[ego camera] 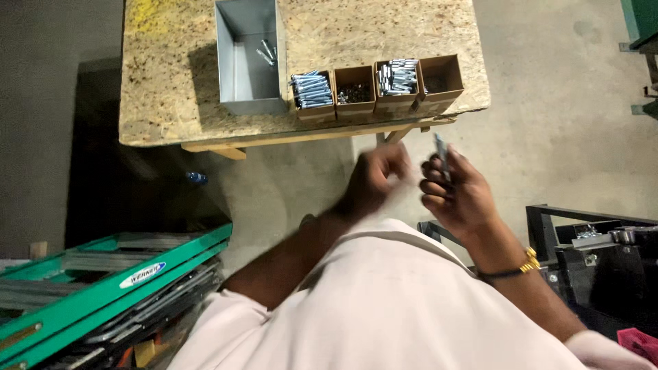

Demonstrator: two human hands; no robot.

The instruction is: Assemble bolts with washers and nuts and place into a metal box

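We pinch the silver bolt (441, 152) upright in our closed right hand (456, 195), just below the table edge (288, 137), while our blurred, curled left hand (375, 177), its hold unclear, should work squarely at the tip.

A chipboard table (171, 103) bears a grey metal bin (236, 82); a green ladder (103, 288) lies nearby.

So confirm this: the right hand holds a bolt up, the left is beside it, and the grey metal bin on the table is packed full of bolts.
Wrong on the bin. The head view shows the grey bin nearly empty, with only a couple of bolts at its far end. The rest stands: the right hand holds a bolt up, the left hand beside it.
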